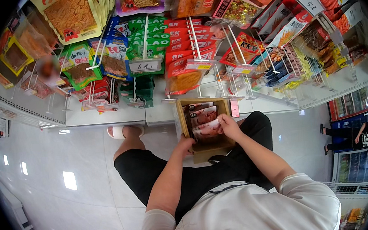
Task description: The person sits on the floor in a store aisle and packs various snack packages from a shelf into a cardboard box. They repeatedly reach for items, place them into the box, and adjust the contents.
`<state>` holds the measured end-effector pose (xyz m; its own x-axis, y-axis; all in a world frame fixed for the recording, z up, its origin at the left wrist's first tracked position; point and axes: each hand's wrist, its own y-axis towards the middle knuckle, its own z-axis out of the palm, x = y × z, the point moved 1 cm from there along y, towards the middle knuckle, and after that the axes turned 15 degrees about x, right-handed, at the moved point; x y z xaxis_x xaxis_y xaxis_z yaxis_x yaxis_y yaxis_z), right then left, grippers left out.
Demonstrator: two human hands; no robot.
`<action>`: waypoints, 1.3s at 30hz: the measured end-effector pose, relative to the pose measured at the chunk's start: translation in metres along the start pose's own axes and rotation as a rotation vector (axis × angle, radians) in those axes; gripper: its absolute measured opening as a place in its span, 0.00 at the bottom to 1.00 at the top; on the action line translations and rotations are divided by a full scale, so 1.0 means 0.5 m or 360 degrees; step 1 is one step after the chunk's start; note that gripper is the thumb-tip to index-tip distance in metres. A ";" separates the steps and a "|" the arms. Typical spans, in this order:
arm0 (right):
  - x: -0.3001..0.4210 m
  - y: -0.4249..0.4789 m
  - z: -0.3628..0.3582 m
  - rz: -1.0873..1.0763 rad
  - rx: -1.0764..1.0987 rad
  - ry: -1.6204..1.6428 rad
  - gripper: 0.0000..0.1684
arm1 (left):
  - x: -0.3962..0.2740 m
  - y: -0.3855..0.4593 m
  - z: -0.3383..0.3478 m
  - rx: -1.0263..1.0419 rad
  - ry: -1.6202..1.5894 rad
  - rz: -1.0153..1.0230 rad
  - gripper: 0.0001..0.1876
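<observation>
An open cardboard box [204, 156] sits between my knees, against the front edge of the white shelf base. Inside it, several packaged snack pouches [204, 116] with pink and red printing stand in a row. My right hand [228, 127] reaches into the box and pinches the upper right corner of the nearest snack pouch [206, 130]. On the box's left wall rests my left hand [186, 145], its fingers curled over the edge.
Above the box, metal display hooks [194, 38] carry green pouches [148, 41], red pouches [183, 72] and other snacks. A phone [234, 108] lies on the shelf base [161, 113], right of the box. At far right another person [366, 136] stands by drinks coolers [362, 165].
</observation>
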<state>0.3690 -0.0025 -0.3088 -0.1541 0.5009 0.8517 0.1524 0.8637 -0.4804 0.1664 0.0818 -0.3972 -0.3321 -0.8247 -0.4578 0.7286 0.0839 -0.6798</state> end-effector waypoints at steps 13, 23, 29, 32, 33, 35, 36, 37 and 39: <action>-0.052 0.042 0.147 -0.0200 -0.0101 -0.2031 0.37 | 0.016 0.017 -0.007 -0.0019 0.0059 0.0001 0.44; -0.136 0.186 0.044 -0.0191 0.0131 -0.1594 0.23 | 0.003 0.001 0.009 0.0010 0.0036 -0.0011 0.44; 0.067 0.163 0.038 -0.0286 -0.0403 -0.0829 0.12 | -0.020 -0.029 0.026 -0.0072 0.0063 -0.0012 0.43; 0.125 0.192 -0.041 -0.0698 -0.0744 -0.0539 0.09 | -0.005 -0.018 0.022 -0.0039 0.0027 0.0014 0.42; 0.127 0.229 -0.088 -0.0696 -0.0809 -0.0432 0.07 | 0.007 -0.002 0.012 -0.0031 0.0037 0.0011 0.42; 0.179 0.297 -0.165 -0.0832 -0.0849 -0.0168 0.09 | 0.010 0.004 0.006 -0.0032 0.0043 0.0010 0.42; 0.220 0.325 -0.197 -0.0966 -0.0828 -0.0010 0.12 | 0.003 -0.008 0.010 -0.0038 0.0043 0.0008 0.42; 0.219 0.361 -0.257 -0.0885 -0.0829 0.0153 0.19 | -0.006 -0.010 0.020 -0.0018 0.0066 0.0002 0.42; 0.271 0.397 -0.296 -0.0853 -0.0745 0.0035 0.29 | 0.005 -0.002 0.006 -0.0017 0.0007 0.0023 0.43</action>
<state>0.5227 0.2287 -0.2578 -0.3062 0.0082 0.9519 0.4655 0.8736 0.1422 0.1668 0.0777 -0.3960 -0.3242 -0.8209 -0.4702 0.7269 0.1019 -0.6792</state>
